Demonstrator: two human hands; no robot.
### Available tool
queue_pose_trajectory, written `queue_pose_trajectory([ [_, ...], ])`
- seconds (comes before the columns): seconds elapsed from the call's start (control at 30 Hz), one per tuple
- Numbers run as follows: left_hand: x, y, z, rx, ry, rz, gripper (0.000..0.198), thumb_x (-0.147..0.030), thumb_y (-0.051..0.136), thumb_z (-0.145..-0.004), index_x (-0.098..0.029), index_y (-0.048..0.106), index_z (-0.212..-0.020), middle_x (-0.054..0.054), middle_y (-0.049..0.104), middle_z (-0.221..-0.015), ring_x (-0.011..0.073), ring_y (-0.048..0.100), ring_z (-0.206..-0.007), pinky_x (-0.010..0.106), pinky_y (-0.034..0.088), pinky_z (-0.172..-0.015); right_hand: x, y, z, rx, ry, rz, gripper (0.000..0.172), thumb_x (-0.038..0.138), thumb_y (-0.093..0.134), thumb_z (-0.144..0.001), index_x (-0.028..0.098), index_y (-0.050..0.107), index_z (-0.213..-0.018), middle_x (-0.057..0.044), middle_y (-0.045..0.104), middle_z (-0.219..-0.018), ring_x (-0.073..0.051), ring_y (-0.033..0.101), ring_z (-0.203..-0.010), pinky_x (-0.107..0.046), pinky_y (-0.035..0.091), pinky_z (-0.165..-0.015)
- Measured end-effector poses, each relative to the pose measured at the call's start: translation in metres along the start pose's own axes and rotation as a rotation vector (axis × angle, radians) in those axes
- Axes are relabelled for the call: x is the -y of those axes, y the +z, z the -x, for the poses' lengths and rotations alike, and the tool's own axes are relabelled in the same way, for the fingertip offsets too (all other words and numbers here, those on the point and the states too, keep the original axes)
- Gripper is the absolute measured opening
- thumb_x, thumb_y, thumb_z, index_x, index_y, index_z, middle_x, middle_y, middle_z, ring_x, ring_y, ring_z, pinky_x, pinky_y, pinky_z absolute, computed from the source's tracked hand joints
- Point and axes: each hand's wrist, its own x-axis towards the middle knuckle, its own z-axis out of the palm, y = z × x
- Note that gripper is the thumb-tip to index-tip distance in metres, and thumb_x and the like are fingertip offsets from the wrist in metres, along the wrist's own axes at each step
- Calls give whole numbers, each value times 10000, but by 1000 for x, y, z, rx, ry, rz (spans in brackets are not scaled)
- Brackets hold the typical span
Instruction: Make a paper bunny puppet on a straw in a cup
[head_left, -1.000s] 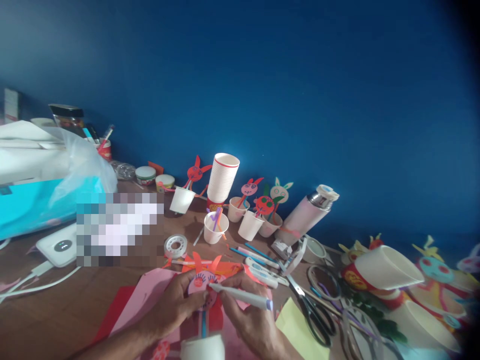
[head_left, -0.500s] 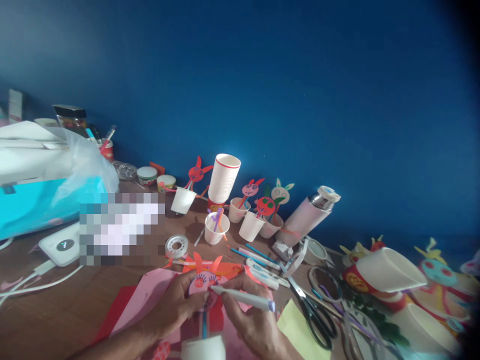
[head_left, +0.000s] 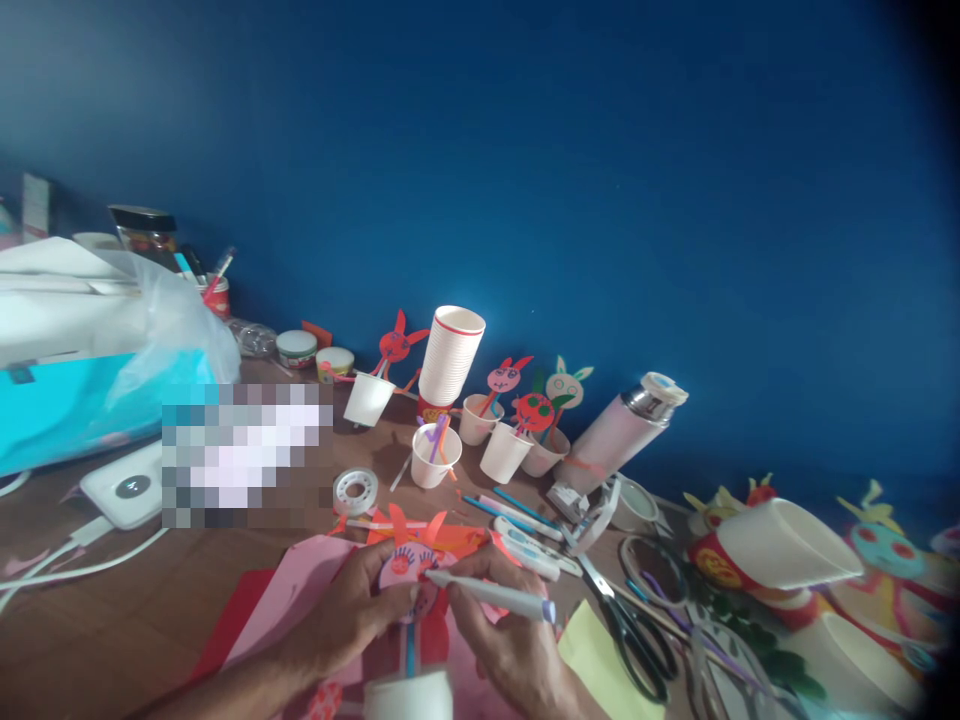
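Note:
A round pink paper face (head_left: 405, 568) with red ears and drawn eyes with lashes is pinched between the fingers of my left hand (head_left: 360, 605). My right hand (head_left: 506, 625) grips a white marker (head_left: 499, 597) with a light purple end, its tip at the right side of the face. Below the face a blue straw (head_left: 410, 650) runs down to a white paper cup (head_left: 409, 695) at the bottom edge. Pink paper (head_left: 274, 610) and red paper lie beneath my hands.
Behind stand a cup stack (head_left: 452, 355), cups with paper faces (head_left: 506, 452), a tape roll (head_left: 355, 491) and a flask (head_left: 619, 430). Black scissors (head_left: 630, 635) and yellow paper (head_left: 600, 665) lie right, near more cups. A power bank (head_left: 124, 490) with a cable and a plastic bag are left.
The whole view has shifted very slightly. Both hands keep the same hold, and the marker tip stays at the pink face.

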Motion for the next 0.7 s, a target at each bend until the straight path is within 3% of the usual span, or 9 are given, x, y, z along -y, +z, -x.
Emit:
queue_pose_trajectory([
  [0.2, -3, 1, 3, 6, 7, 0, 318, -431, 748, -676, -158, 606, -758, -85, 490, -518, 71, 350, -470, 184, 278, -452, -4, 0, 1, 31, 56, -26, 176, 278, 551, -826, 161, 661, -753, -3, 596, -569, -86, 479, -392, -157, 339, -286],
  [0.33, -7, 4, 5, -40, -12, 0, 354, -446, 767, -640, -152, 616, -767, -72, 515, -532, 83, 386, -503, 184, 298, -469, -5, 1, 2, 24, 45, -32, 169, 270, 553, -824, 159, 663, -758, -13, 625, -602, -69, 453, -364, -144, 316, -263],
  [0.7, 5, -3, 1, -6, 5, -45, 339, -446, 734, -686, -151, 588, -768, -66, 499, -552, 81, 362, -494, 188, 278, -459, -1, 1, 0, 31, 70, -34, 200, 288, 549, -833, 142, 670, -772, -23, 636, -591, -63, 458, -335, -148, 328, -266],
])
